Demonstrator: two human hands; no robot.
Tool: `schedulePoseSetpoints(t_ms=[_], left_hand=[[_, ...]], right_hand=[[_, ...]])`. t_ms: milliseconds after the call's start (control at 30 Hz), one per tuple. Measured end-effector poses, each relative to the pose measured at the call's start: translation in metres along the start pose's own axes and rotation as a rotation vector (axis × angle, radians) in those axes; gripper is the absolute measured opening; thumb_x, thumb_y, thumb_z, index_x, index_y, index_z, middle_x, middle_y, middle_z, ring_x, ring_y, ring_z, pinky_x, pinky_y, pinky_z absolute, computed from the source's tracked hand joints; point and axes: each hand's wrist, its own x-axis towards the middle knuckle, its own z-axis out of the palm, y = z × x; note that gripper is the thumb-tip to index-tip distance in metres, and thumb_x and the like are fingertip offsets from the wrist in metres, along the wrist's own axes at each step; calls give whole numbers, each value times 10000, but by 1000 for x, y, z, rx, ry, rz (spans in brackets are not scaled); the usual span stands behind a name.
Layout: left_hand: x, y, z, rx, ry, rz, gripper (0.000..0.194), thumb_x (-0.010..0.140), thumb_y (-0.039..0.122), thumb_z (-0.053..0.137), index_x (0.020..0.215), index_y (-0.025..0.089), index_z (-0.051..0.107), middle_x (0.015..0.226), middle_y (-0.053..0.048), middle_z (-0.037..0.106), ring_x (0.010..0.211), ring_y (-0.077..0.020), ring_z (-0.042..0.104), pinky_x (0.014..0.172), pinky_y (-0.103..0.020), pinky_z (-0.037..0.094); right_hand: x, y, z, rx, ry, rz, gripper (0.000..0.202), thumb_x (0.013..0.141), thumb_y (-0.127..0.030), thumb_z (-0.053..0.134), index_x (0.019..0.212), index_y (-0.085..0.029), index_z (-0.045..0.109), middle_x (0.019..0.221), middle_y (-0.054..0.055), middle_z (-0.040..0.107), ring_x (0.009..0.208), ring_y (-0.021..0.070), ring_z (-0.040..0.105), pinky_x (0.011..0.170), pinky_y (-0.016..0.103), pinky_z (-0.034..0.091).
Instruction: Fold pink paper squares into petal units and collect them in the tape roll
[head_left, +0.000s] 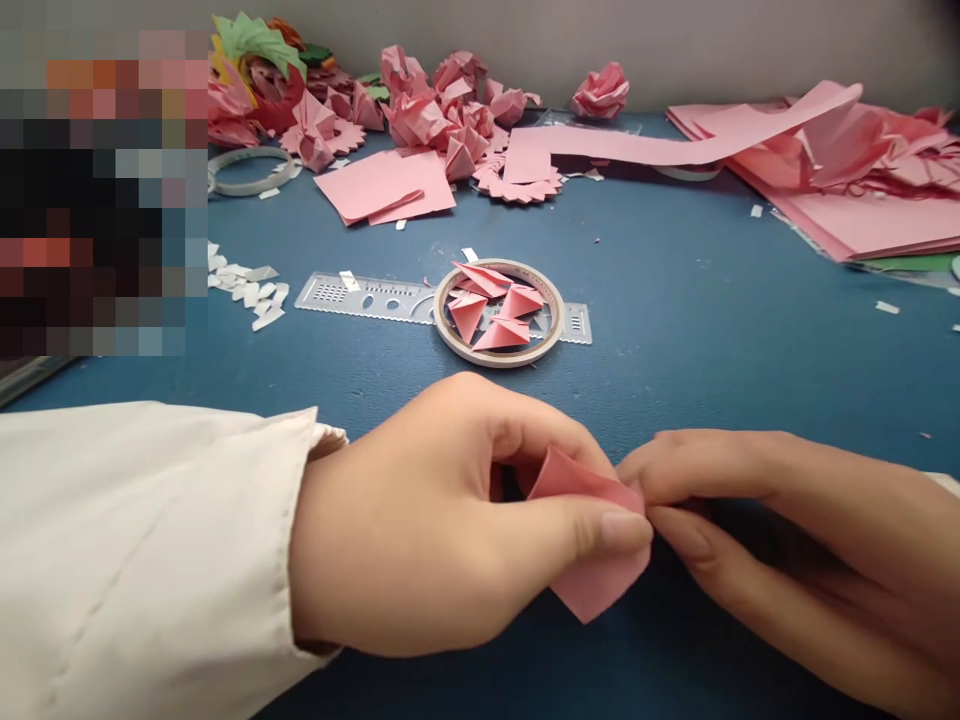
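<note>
Between thumb and fingers, my left hand [450, 530] pinches a small piece of pink paper [596, 580], which looks folded or curved. My right hand [757, 520] meets its right edge, thumb and forefinger closed together on it; the fingertips of both hands nearly touch. Just beyond the hands lies a roll of tape [442, 335] with several small folded pink paper pieces [510, 332] inside its ring. Under the roll runs a clear stencil ruler [337, 295].
Crumpled and folded pink paper shapes [420, 110] heap at the back. Folded pink sheets [390, 185] lie before them. A long pink strip [637, 147] reaches toward stacked pink paper [885, 220] at right. White paper scraps [251, 290] and another tape roll [255, 182] lie left.
</note>
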Motion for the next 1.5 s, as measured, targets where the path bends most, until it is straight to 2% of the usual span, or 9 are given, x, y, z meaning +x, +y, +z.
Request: schedulePoseSetpoints(t_ms=[100, 167, 333, 500, 633, 900, 1033, 1233, 1500], left_hand=[[-1, -3, -2, -37, 12, -35, 348, 1031, 417, 757, 723, 255, 776, 700, 65, 785, 664, -117, 665, 624, -170, 514], [-2, -3, -2, -49, 0, -51, 350, 1033, 418, 770, 725, 251, 774, 693, 70, 775, 653, -105, 643, 612, -159, 488], [-2, -4, -2, 4, -11, -55, 359, 1045, 404, 761, 721, 252, 791, 659, 81, 736, 626, -86, 601, 578, -123, 461], [1, -6, 0, 112, 27, 17, 379, 1059, 390, 695, 723, 254, 806, 686, 57, 792, 644, -122, 681, 605, -167, 518], [1, -6, 4, 59, 42, 41, 368, 1040, 362, 699, 710, 246, 815, 696, 45, 830, 659, -140, 738, 626, -176, 552], [0, -7, 8, 28, 57, 22, 326, 997, 352, 737, 700, 237, 805, 670, 14, 810, 646, -158, 721, 579, -194, 509], [-1, -7, 7, 60, 67, 40, 305, 1005, 321, 713, 723, 221, 773, 632, 43, 723, 601, -114, 618, 532, -148, 449], [3, -7, 6, 97, 90, 55, 298, 1005, 331, 707, 732, 221, 756, 626, 57, 682, 596, -98, 594, 525, -113, 445], [-1, -9, 7, 175, 88, 99, 342, 1043, 282, 697, 709, 231, 746, 620, 74, 724, 564, -92, 627, 512, -128, 448]], right_hand=[[-5, -3, -1, -197, 6, 5, 241, 1283, -313, 410, 1410, -363, 608, 1097, -17, 888, 786, 141, 836, 932, 213, 711], [-6, -4, -2, -273, -22, -15, 247, 1282, -342, 447, 1492, -343, 577, 1180, 8, 900, 900, 178, 877, 1009, 263, 717], [-5, -1, -8, -348, -47, -96, 287, 1293, -470, 456, 1493, -328, 605, 1053, 1, 893, 841, 184, 874, 844, 252, 726], [-2, 1, -9, -390, -38, -154, 228, 1301, -381, 468, 1431, -285, 629, 969, -7, 885, 771, 154, 846, 761, 229, 701], [-3, -1, 0, -323, 65, -139, 301, 1317, -373, 393, 1375, -325, 685, 911, -30, 879, 720, 140, 831, 682, 236, 683], [-5, -5, 9, -193, 91, -95, 299, 1322, -350, 395, 1293, -286, 685, 886, -47, 844, 682, 96, 771, 651, 231, 600], [-5, -4, 3, -267, 117, -107, 273, 1319, -309, 410, 1319, -263, 678, 928, -22, 862, 740, 101, 794, 700, 239, 614], [1, -3, -12, -310, -90, -197, 176, 1279, -210, 497, 1414, -229, 608, 1021, 13, 883, 773, 148, 828, 685, 288, 647], [-9, -8, 0, -381, 114, -131, 253, 1283, -275, 457, 1309, -305, 707, 944, -8, 866, 724, 186, 829, 615, 338, 644]])
